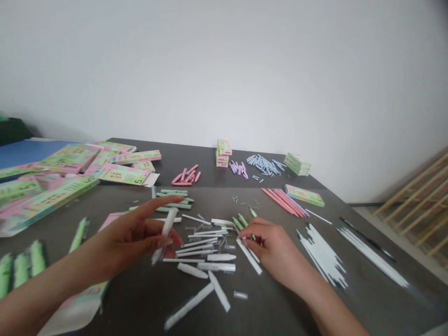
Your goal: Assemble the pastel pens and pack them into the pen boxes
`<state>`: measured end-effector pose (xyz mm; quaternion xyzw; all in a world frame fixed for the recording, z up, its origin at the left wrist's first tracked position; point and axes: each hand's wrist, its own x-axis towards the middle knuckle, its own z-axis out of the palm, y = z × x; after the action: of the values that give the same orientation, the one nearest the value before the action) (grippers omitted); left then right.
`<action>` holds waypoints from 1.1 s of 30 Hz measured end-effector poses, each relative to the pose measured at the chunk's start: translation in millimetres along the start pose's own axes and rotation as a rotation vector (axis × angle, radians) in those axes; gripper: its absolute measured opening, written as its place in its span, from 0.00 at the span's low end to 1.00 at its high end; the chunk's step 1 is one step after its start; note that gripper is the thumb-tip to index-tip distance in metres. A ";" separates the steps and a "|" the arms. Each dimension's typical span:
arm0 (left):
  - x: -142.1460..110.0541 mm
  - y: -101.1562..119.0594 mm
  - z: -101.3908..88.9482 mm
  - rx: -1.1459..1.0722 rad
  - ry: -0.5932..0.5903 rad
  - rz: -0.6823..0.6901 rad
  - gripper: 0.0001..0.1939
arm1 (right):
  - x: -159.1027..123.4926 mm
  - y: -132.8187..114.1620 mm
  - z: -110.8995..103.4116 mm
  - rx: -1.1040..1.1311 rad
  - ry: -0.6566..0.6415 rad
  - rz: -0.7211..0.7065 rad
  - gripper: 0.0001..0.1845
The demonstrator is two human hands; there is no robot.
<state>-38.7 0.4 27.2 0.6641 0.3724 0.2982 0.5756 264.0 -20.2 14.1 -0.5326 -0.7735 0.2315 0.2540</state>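
Note:
My left hand (140, 233) pinches a white pen barrel (168, 224), tilted, between thumb and fingers, its index finger stretched out above. My right hand (268, 242) is closed at the fingertips on a slim green-tipped pen piece, partly hidden by the fingers. Two more green pen tips (241, 219) stick out beside those fingers, and white refill tubes (250, 256) lie just under them. Between my hands is a loose pile of white pen barrels (217, 267), thin white tubes (196, 247) and small clear caps (240, 294).
Pink-and-green cartons (122, 173) cover the left side. Farther back lie coral barrels (187, 176), purple barrels (238, 169), blue barrels (265, 164) and stacked boxes (222, 154). White refills (324, 256) and a black pen-like stick (367, 238) lie at right; blurred green pens (21, 266) at left.

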 end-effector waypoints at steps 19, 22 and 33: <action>-4.7 -16.9 -5.4 0.153 0.071 -0.097 0.22 | 41.4 -12.7 41.8 -0.368 -0.209 -0.115 0.10; -2.5 -23.1 -6.8 0.188 0.038 -0.116 0.20 | 54.4 -10.2 52.6 -0.380 -0.242 -0.119 0.10; 4.3 -30.8 -9.7 -0.102 -0.001 -0.087 0.16 | 62.7 0.4 69.6 -0.266 -0.249 -0.053 0.04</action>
<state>-48.9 11.2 -1.7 0.6172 0.3850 0.2911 0.6214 200.7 32.8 -30.1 -0.5081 -0.8365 0.1844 0.0894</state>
